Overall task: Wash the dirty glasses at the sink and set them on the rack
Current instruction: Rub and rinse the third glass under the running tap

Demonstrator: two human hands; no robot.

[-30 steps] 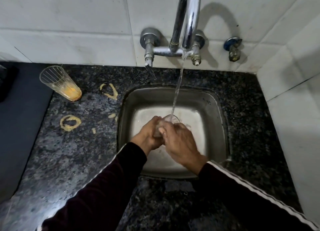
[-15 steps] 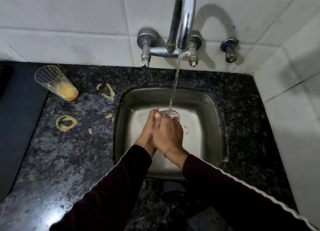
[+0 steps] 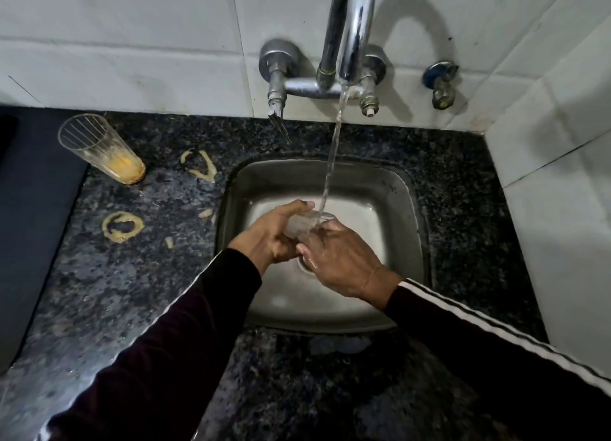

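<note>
Rinse step: your left hand grips the clear drinking glass under the tap stream over the steel sink; right hand fingers curl round it. Next: rack, then the 1 ribbed juice-stained glass on the worktop.

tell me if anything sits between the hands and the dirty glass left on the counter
Nothing visible does. The dirty glass stands left of the sink; only bare counter with dried yellow rings lies between.

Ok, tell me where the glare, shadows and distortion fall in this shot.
Head view: glare streaks the curved chrome tap spout, whose arched shadow falls on the white wall tiles; the lower speckled black granite counter lies dim; wide-angle distortion bows the tile joints.
</note>
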